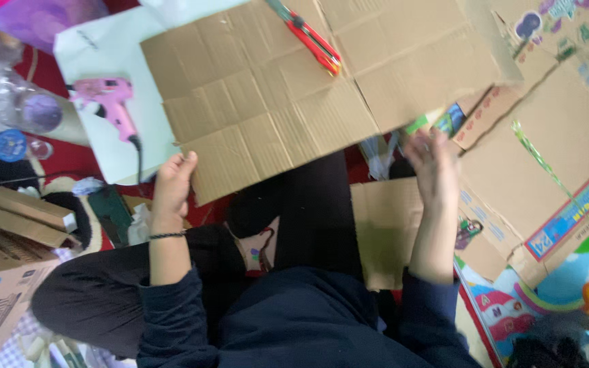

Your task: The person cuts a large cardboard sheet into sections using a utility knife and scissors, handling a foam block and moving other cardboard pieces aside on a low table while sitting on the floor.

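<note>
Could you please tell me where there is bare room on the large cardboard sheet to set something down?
The cardboard sheet is bare between the left hand at its near-left edge and the red utility knife. Its right half is bare up to the right hand. Left of it, around the pink glue gun, is crowded.

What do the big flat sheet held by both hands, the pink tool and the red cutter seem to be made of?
Flat sheet: brown corrugated cardboard, matt, creased into squares. Pink glue gun: likely moulded plastic, smooth, slightly glossy. Red cutter: seemingly a plastic casing; the blade cannot be made out. The left hand grips the sheet's edge; the right hand is blurred.
</note>
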